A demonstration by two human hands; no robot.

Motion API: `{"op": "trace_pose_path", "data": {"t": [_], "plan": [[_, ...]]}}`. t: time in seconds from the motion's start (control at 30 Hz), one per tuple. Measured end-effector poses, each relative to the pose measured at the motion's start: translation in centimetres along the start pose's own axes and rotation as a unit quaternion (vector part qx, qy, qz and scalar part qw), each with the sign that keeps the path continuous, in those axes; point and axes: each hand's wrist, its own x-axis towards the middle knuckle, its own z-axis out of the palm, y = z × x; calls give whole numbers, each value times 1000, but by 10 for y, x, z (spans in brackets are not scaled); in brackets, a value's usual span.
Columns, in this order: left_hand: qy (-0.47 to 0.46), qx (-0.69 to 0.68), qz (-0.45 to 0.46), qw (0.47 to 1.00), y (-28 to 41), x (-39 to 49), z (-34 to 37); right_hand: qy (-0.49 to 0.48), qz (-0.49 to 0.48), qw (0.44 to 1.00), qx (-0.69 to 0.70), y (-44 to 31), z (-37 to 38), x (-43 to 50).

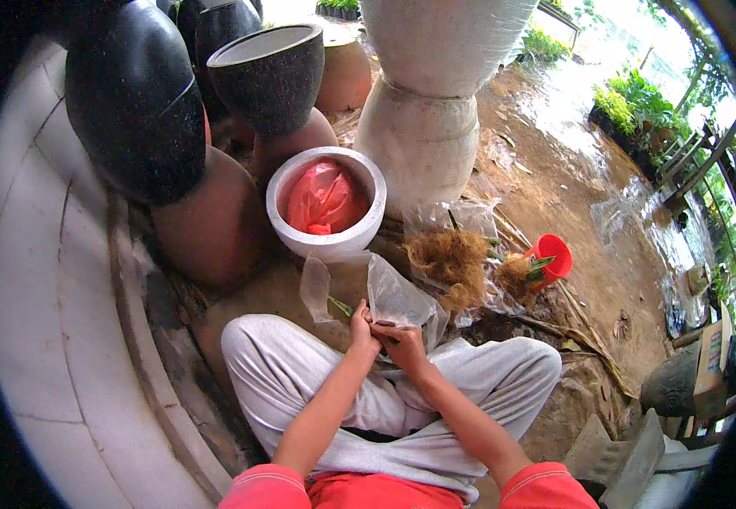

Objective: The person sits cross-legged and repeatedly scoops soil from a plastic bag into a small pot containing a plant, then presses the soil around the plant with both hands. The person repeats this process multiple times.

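Just in front of my crossed legs, my left hand is closed around a small plant with a pointed green leaf. The leaf juts out to the upper left of the fist. My right hand meets it from the right, its fingertips against the left fingers; what it pinches is hidden. A clear plastic bag lies spread just beyond both hands, close to the right fingers. Brown coconut fibre is heaped to the right of it. Farther right, a red plastic cup lies tipped beside a fibre-wrapped plant.
A white round pot holding a red plastic bag stands ahead. Large dark pots and brown pots crowd the left, near a pale tiled ledge. Tall wrapped pots rise behind. Dry stalks litter the right.
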Motion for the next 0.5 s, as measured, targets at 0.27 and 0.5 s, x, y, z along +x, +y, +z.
{"op": "trace_pose_path", "data": {"t": [0.27, 0.5], "plan": [[-11, 9, -7, 1000, 3, 4, -7, -9, 5, 999, 43, 2, -3, 2], [56, 56, -10, 997, 12, -21, 11, -28, -23, 998, 47, -9, -13, 3]]}}
